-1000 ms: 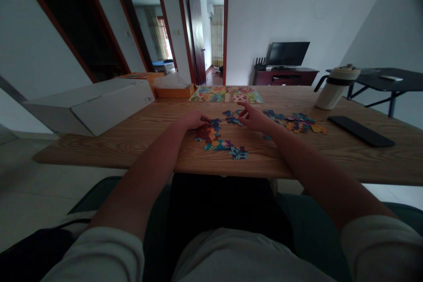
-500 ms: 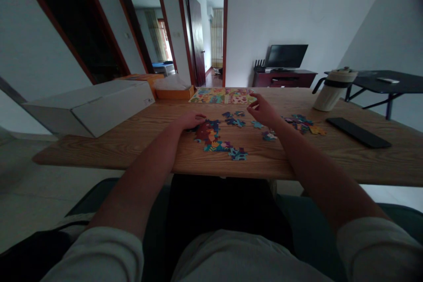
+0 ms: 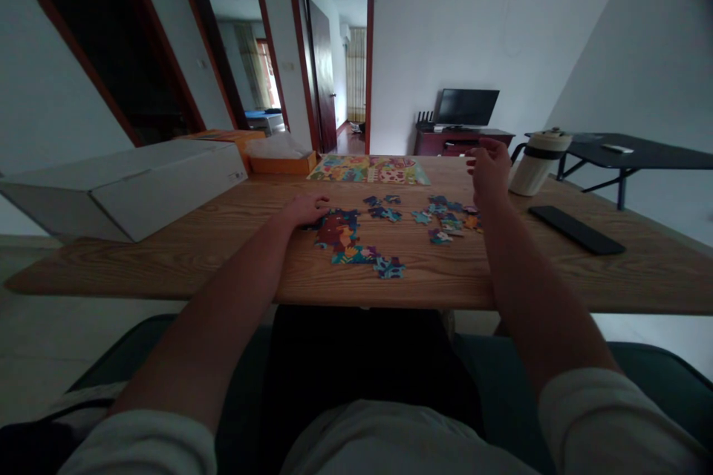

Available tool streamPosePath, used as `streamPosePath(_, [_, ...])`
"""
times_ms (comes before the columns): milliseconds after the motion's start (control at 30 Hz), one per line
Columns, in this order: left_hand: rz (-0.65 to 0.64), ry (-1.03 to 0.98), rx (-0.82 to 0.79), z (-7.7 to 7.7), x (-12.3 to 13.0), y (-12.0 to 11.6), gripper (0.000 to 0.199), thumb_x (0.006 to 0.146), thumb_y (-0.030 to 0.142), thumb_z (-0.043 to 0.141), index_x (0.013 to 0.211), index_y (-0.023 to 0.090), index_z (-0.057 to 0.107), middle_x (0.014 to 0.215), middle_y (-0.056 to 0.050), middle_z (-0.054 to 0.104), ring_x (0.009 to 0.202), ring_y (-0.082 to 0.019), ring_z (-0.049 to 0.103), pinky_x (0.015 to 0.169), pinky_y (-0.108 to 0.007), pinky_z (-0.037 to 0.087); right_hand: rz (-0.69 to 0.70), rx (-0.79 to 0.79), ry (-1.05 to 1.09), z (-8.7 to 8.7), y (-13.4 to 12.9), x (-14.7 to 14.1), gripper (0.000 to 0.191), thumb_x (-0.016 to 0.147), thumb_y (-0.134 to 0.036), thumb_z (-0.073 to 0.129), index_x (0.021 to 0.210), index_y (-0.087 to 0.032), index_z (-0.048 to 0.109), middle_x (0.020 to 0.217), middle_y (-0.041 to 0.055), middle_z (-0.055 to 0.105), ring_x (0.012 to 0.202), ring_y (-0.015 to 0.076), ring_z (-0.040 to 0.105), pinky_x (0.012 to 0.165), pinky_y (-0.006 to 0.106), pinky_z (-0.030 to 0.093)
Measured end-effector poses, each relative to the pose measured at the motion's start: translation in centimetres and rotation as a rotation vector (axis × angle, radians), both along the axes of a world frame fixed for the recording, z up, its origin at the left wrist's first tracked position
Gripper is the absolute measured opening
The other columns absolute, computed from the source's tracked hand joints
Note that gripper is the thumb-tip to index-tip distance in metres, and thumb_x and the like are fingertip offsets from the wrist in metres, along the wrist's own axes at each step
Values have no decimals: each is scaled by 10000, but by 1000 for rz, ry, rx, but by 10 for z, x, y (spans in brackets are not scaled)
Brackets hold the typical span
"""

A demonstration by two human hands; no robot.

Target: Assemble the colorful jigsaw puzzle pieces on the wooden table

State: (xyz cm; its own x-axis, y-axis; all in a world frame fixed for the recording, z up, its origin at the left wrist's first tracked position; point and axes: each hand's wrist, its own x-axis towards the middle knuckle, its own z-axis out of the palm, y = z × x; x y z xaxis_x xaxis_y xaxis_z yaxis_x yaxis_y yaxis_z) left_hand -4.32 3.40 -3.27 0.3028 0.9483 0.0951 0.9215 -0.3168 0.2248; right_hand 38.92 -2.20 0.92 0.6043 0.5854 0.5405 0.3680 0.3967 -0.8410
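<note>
My left hand (image 3: 305, 208) lies flat on the wooden table (image 3: 167, 260), fingertips touching the left edge of a joined cluster of colourful puzzle pieces (image 3: 345, 236). My right hand (image 3: 489, 167) is lifted above the table's right side, fingers curled, over a scatter of loose puzzle pieces (image 3: 445, 217). Whether a piece sits between its fingers is not visible. A few more loose pieces (image 3: 382, 208) lie between the two hands.
A printed puzzle picture sheet (image 3: 368, 169) lies at the table's far edge. A long white box (image 3: 128, 189) and an orange tissue box (image 3: 281, 162) stand at left. A white jug (image 3: 535, 160) and a flat black device (image 3: 576, 230) are at right.
My right hand has risen from the loose pieces and swung right and farther away, toward the jug. My left hand stays on the joined cluster. The view has shifted slightly.
</note>
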Motion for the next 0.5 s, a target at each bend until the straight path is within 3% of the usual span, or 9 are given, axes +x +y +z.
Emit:
streamPosePath(233, [-247, -95, -156, 3, 16, -15, 694, 830, 576, 699, 1435, 244, 626, 1502, -103, 607, 1321, -301, 592, 1073, -332, 441, 35, -17, 189, 11, -13, 19, 127, 873, -308, 581, 964, -229, 622, 855, 24, 651, 661, 143, 597, 512, 236, 418])
streamPosePath(400, [-264, -70, -239, 9, 18, -20, 780, 802, 623, 701, 1444, 186, 621, 1434, -118, 659, 1221, -305, 656, 1014, -330, 485, 6, 61, 413, 19, -26, 25, 68, 818, -203, 570, 870, -227, 607, 820, -15, 648, 645, 115, 562, 527, 222, 391])
streamPosePath(500, [-255, -37, -247, 12, 17, -22, 754, 816, 641, 685, 1425, 198, 638, 1410, -103, 678, 1192, -301, 669, 991, -324, 494, 44, 80, 532, 23, -29, 34, 46, 845, -223, 531, 850, -240, 573, 812, -26, 624, 634, 114, 543, 547, 232, 398])
